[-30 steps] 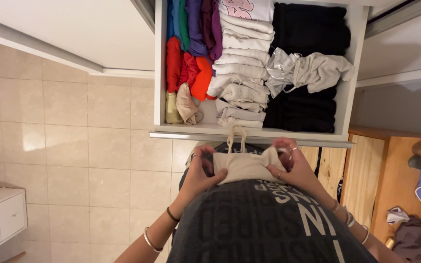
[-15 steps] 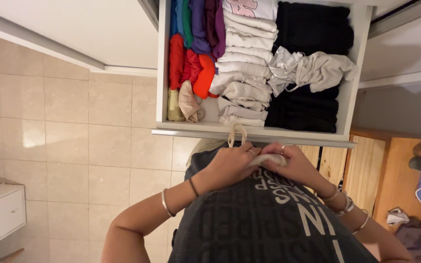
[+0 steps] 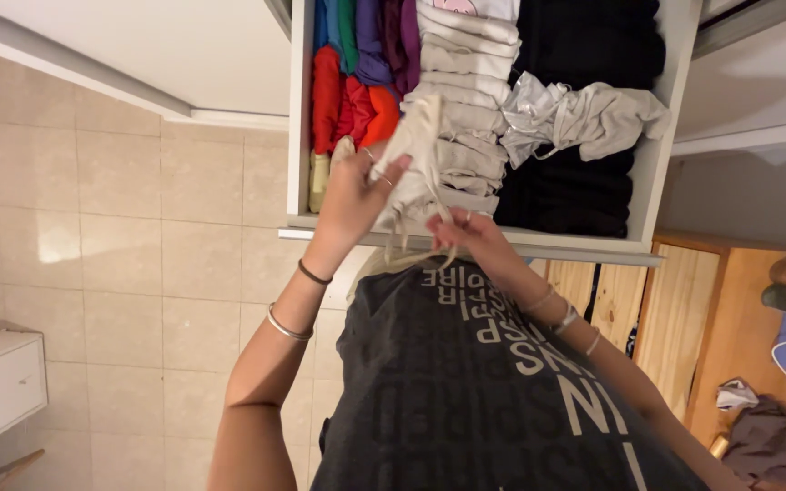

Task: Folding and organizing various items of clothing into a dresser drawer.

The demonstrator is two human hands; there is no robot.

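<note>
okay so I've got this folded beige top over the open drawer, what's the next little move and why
Probably lower the folded beige top into the front gap beside the beige row. The left hand holds it above the white drawer, while the right hand gathers its dangling straps.

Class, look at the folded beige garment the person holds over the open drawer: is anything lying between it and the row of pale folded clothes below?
Nothing visible does. The left hand holds the beige garment directly over the pale folded clothes; the right hand grips its dangling straps.
</note>
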